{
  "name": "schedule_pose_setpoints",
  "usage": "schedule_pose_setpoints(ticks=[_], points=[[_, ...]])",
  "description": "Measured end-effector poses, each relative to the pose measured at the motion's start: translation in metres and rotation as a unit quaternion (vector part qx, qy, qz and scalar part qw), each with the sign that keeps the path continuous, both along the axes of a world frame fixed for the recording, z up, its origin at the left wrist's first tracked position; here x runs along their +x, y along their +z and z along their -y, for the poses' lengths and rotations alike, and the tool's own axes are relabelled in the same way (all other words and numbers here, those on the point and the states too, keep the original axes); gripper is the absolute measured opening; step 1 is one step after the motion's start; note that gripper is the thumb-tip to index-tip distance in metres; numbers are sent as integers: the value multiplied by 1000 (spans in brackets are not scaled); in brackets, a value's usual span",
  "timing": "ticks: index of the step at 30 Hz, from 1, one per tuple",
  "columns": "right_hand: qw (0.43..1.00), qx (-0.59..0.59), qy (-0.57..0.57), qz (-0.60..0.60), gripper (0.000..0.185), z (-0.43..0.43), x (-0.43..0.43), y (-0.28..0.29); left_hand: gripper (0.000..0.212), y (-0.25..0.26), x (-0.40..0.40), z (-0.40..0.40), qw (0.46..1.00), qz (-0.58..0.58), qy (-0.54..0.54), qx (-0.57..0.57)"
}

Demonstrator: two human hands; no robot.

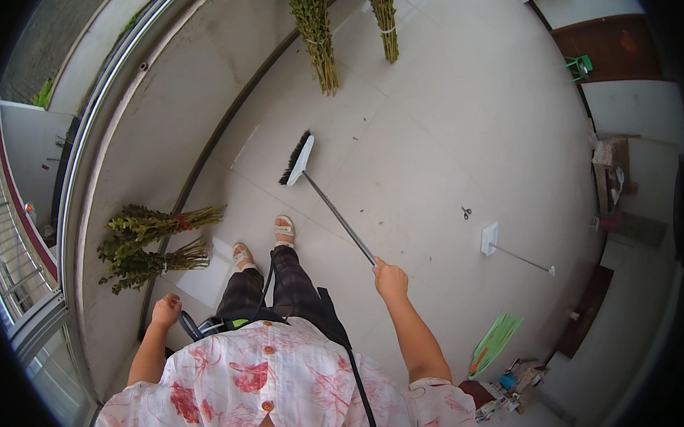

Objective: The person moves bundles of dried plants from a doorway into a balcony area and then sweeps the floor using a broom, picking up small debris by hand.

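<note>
My right hand [391, 279] is closed around the upper end of the metal handle of a broom [300, 158]. The broom's white head with dark bristles rests on the pale tiled floor, ahead of my sandalled feet. Small dark bits of debris [380, 222] lie scattered on the tiles to the right of the handle. Low at my left side, my left hand [167, 310] has its fingers curled; whether anything is inside them cannot be told. Near it, two tied bundles of leafy stems [155, 224] lie against the wall base.
More tied leafy bundles [319, 49] stand at the top by the wall. To the right are scissors [466, 213] and a white long-handled dustpan [489, 239] on the floor. A green folded item [494, 346] and a cluttered table [511, 386] are lower right. A window frame [75, 164] runs along the left.
</note>
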State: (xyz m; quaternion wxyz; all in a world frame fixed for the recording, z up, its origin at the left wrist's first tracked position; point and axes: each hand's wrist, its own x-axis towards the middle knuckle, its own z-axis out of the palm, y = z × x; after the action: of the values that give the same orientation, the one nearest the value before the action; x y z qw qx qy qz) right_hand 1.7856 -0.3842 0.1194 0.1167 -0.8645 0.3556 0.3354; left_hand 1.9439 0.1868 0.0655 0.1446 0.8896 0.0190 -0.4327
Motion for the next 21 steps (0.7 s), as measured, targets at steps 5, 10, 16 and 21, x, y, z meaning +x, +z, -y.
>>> schedule_pose_setpoints(ticks=[5, 10, 16, 21], points=[[998, -32, -45, -5, 28, 25, -38, -42, 20, 35, 42, 33, 999, 46, 6, -28], [998, -54, -37, -20, 29, 49, -61, -13, 20, 34, 37, 12, 995, 73, 46, -44], [997, -39, -50, 48, 31, 38, -52, 12, 24, 24, 17, 22, 997, 42, 13, -70], [994, 8, -46, 95, 31, 27, 26, 4, 21, 16, 13, 18, 996, 24, -63, -57]])
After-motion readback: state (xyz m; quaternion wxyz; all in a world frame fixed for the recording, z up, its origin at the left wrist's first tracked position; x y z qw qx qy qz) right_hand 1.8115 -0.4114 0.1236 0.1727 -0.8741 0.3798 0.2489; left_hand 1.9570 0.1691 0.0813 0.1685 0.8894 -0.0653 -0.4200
